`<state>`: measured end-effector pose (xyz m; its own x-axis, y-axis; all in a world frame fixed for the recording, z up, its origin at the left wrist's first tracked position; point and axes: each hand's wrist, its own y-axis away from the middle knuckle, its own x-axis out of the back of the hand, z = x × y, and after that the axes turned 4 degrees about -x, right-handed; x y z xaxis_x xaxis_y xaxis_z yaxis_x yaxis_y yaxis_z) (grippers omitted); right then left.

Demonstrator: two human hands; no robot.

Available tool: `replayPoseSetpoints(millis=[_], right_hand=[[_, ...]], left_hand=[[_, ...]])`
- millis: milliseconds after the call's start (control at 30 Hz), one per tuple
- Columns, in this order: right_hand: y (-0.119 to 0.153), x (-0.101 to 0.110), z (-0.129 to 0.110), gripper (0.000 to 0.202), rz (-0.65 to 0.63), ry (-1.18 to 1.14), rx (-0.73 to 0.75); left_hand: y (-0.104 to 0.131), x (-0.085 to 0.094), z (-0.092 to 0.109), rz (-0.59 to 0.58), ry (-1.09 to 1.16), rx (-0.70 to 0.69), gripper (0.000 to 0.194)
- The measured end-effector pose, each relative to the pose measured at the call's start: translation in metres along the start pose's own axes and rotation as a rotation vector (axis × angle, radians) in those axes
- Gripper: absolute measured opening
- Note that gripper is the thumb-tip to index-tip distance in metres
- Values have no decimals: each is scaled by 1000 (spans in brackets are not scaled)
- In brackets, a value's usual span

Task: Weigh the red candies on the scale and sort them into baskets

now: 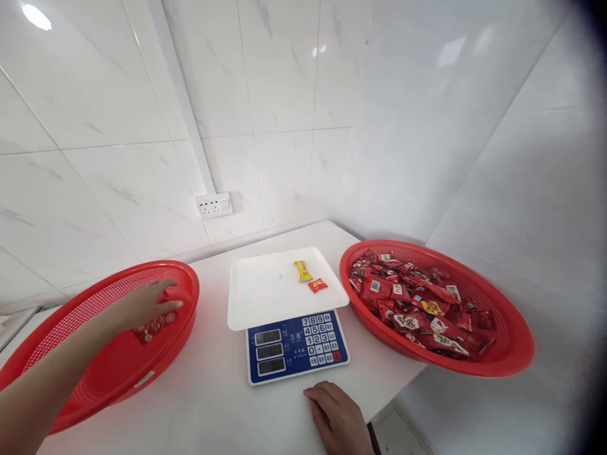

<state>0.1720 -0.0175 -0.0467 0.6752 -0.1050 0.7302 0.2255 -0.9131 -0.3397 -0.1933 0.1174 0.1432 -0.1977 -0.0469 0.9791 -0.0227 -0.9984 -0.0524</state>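
Observation:
My left hand (150, 302) reaches into the red basket (188, 272) on the left. Its fingers are around a red snack packet (156, 327) with clear patches; part of the packet is hidden behind the hand. My right hand (337, 417) rests on the table's front edge, fingers curled in, with nothing seen in them. It is just below the blue keypad of a digital scale (298, 373). On the scale's white tray (260, 284) lie a yellow wrapped piece (303, 271) and a small red wrapped piece (317, 285), close together but apart.
A second red basket (519, 341), heaped with red snack packets (417, 300), stands at the right and overhangs the table's edge. White tiled walls rise behind the white table (213, 385). A power socket (214, 205) is on the wall.

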Motion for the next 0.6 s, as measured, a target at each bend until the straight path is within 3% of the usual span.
replayPoseSetpoints(millis=[100,267,400,500,600], right_hand=[[0,0,-1,19,34,9,11],[2,-1,-3,20,37,12,-9],[4,0,-6,22,28,10,-41],[5,0,-6,22,35,3,-51],[6,1,-6,22,33,2,-51]], left_hand=[[-7,-9,24,52,-35,-196,37],[-37,-43,127,-17,-49,-611,39],[-63,-81,197,-150,-67,-844,62],[-78,-97,225,-209,-73,-908,61],[-85,-100,237,-200,-68,-890,47]])
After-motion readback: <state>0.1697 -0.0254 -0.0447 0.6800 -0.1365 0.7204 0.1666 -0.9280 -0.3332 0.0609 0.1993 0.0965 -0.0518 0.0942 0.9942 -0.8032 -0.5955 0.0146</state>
